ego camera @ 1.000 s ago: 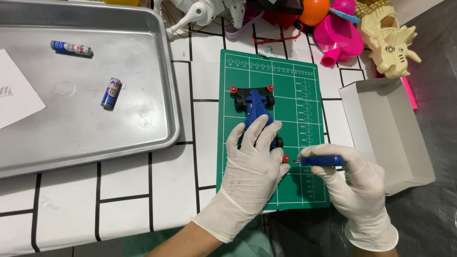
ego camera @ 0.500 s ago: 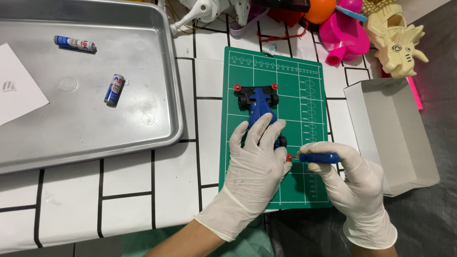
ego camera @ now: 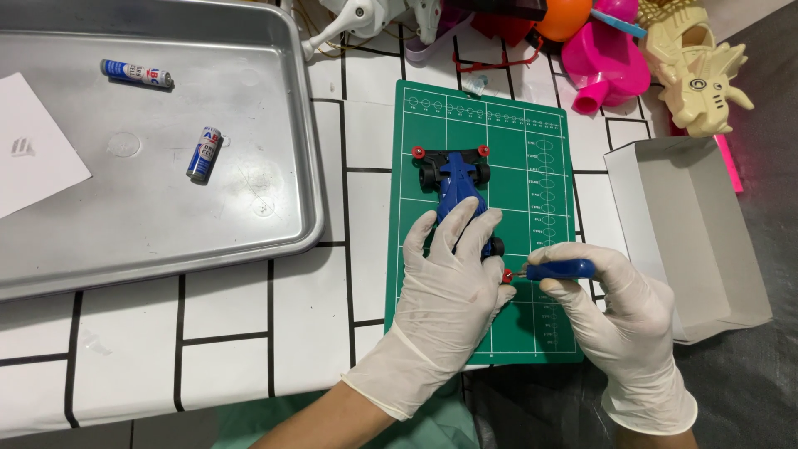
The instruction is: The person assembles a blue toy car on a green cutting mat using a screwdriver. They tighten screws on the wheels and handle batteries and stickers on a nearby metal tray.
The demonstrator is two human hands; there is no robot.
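My gloved right hand (ego camera: 619, 320), low in the frame's right, is closed around a blue-handled screwdriver (ego camera: 559, 269), its tip at a red roller on the blue toy car (ego camera: 460, 189). My left hand (ego camera: 445, 303) lies flat, fingers spread, pressing the car's rear onto the green cutting mat (ego camera: 532, 183) at centre. The car looks mostly assembled; I judge dismantling barely begun. Two batteries (ego camera: 204, 154) lie in the metal tray (ego camera: 274, 224) upper left.

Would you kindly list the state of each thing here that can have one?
Left hand: gloved, pressing down on the blue toy car.
Right hand: gloved, gripping a blue-handled screwdriver.
White box: open.
Two batteries: lying loose in the metal tray.
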